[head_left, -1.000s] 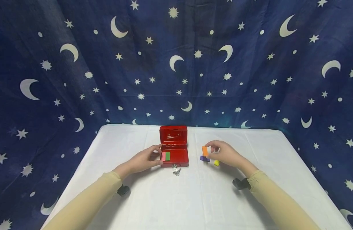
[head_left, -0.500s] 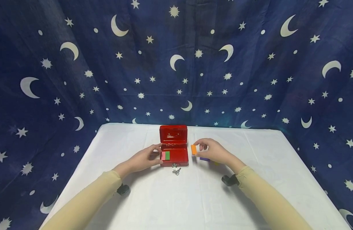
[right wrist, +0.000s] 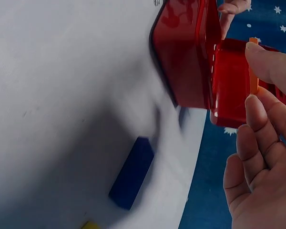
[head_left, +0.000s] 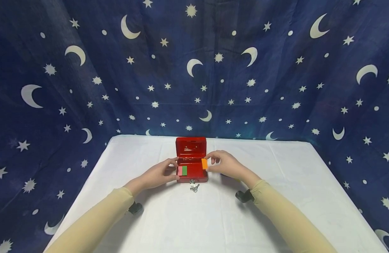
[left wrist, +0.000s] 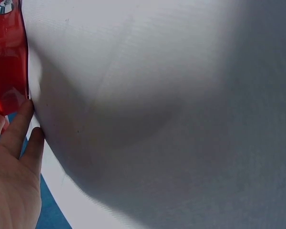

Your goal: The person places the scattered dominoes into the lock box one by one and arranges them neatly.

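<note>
A red metal cash box (head_left: 196, 171) stands on the table with its lid raised. Inside it at the left, a pink block (head_left: 180, 171) and a green block (head_left: 184, 170) lie side by side. My left hand (head_left: 156, 174) rests against the box's left side; in the left wrist view its straight fingers touch the box end. My right hand (head_left: 227, 165) pinches an orange block (head_left: 204, 163) between thumb and fingers, over the box's right edge. In the right wrist view a blue-purple block (right wrist: 132, 172) lies on the table, with the corner of a yellow block (right wrist: 91, 225) below it.
A small padlock (head_left: 192, 184) with keys (head_left: 195, 189) hangs at the box's front. The white-covered table (head_left: 188, 221) ends at the back against a dark blue star-and-moon cloth (head_left: 163, 70).
My right hand has carried the orange block leftward from above the purple block to the box's right edge. The left hand stays at the box's left side.
</note>
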